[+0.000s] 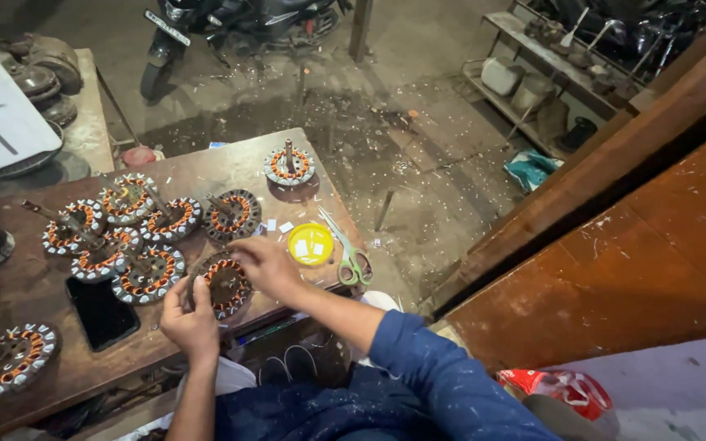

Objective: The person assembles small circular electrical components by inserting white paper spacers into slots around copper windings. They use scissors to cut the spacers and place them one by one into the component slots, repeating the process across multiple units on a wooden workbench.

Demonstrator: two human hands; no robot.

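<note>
Blue sleeve (443,367), wooden table (59,367), littered concrete floor (418,139).

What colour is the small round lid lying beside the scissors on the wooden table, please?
The lid is bright yellow, with small white pieces in it, seen in the head view.

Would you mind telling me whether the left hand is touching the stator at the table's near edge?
Touching. The head view shows the left hand cupped against the near-left rim of the stator, its fingers overlapping the edge with no gap visible.

Green scissors (351,249), yellow lid (310,243), black phone (102,310)
</note>
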